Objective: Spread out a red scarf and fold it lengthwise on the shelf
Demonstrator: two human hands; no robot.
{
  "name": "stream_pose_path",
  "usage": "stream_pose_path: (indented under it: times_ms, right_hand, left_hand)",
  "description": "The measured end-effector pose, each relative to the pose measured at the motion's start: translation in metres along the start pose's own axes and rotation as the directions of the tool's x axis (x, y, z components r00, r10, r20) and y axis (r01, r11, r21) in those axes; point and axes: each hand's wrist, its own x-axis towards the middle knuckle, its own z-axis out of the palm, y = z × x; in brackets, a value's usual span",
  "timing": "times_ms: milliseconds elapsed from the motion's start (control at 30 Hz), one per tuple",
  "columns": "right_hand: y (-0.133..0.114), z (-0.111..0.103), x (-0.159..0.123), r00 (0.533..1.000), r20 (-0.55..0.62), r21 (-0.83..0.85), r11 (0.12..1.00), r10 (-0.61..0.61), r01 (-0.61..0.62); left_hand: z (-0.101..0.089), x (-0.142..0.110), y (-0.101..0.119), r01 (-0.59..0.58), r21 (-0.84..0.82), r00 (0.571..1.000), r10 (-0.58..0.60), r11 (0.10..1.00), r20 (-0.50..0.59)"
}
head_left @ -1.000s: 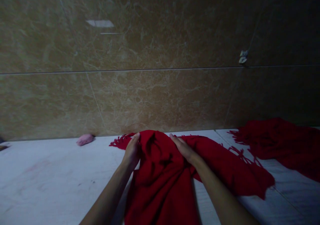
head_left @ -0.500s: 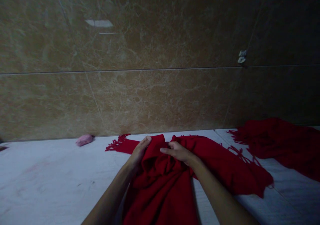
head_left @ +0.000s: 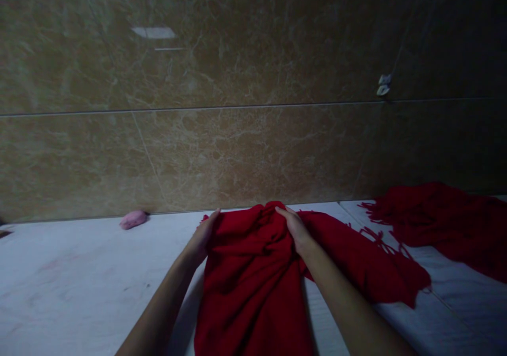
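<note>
A red scarf point(head_left: 253, 287) hangs in folds between my hands and runs down to the bottom edge of the view. My left hand point(head_left: 202, 239) grips its left upper edge, thumb on top and the other fingers hidden behind the cloth. At the right upper edge, my right hand point(head_left: 297, 230) holds the gathered fabric, also with its thumb in front. Crumpled folds lie across the cloth between them. Behind my right forearm lies more red fringed cloth point(head_left: 356, 261); whether it joins the held scarf I cannot tell.
Another red fringed scarf point(head_left: 439, 218) lies at the far right against the wall. A small pink lump point(head_left: 133, 219) rests on the white surface point(head_left: 79, 277) at the left. The brown marbled wall point(head_left: 245, 150) rises behind, with a small white fitting point(head_left: 383, 84) on it.
My hands have moved apart, the left one leftward, spreading the scarf's upper edge wider between them. The fringe at the left is now mostly covered.
</note>
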Motion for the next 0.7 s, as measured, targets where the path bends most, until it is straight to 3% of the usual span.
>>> stream_pose_path:
  times_ms: [67, 200, 300, 400, 500, 633, 700]
  right_hand:
    - [-0.001, -0.001, 0.001, 0.999, -0.022, 0.018, 1.0, -0.025, 0.025]
    - [-0.003, 0.001, -0.005, 0.999, 0.0, -0.001, 0.999, -0.039, 0.039]
    - [-0.005, 0.007, -0.013, 0.998, 0.061, -0.041, 0.999, -0.029, 0.032]
    - [-0.004, 0.013, -0.021, 0.991, 0.126, -0.083, 0.995, -0.036, 0.046]
    - [0.0, 0.017, -0.025, 0.979, 0.2, -0.129, 0.99, -0.024, 0.051]
    - [0.007, 0.019, -0.025, 0.935, 0.353, -0.168, 0.985, 0.014, 0.049]
    - [0.01, 0.02, -0.024, 0.933, 0.356, -0.187, 0.982, 0.042, 0.027]
  left_hand:
    - [0.002, -0.007, -0.005, 0.063, 0.194, 0.989, -0.088, 0.979, 0.123]
    - [0.008, -0.01, -0.017, -0.114, 0.402, 0.969, 0.012, 0.909, 0.247]
    - [0.01, -0.005, -0.021, -0.24, 0.406, 0.965, 0.172, 0.882, 0.196]
    - [0.01, -0.002, -0.021, -0.292, 0.433, 0.956, 0.262, 0.853, 0.128]
    - [0.013, -0.006, -0.024, -0.292, 0.409, 0.955, 0.244, 0.865, 0.167]
    - [0.021, -0.009, -0.031, -0.267, 0.325, 0.939, 0.169, 0.907, 0.299]
    - [0.023, -0.006, -0.035, -0.277, 0.319, 0.933, 0.174, 0.906, 0.315]
